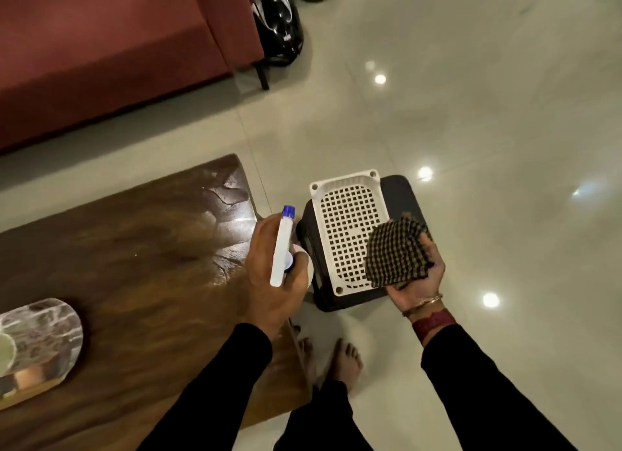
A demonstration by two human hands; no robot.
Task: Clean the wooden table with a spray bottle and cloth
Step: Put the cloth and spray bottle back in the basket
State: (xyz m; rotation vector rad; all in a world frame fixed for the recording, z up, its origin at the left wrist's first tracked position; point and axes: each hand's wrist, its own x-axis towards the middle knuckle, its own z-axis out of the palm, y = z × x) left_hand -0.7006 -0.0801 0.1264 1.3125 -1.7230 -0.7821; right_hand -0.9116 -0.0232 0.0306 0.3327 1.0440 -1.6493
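The dark wooden table (134, 265) fills the lower left of the head view. Over its right end my left hand (269, 282) grips a white spray bottle (282, 248) with a blue nozzle tip, the nozzle pointing away from me. To the right, my right hand (417, 275) holds a bunched black-and-tan checked cloth (395, 253) above a stool, palm turned up.
A white perforated basket (350, 198) sits on a dark stool (400, 188) just right of the table. A marbled round object (43, 336) lies on the table's left. A red sofa (101, 46) stands beyond, a black helmet (279, 23) beside it. My bare feet (346, 359) are on glossy tiles.
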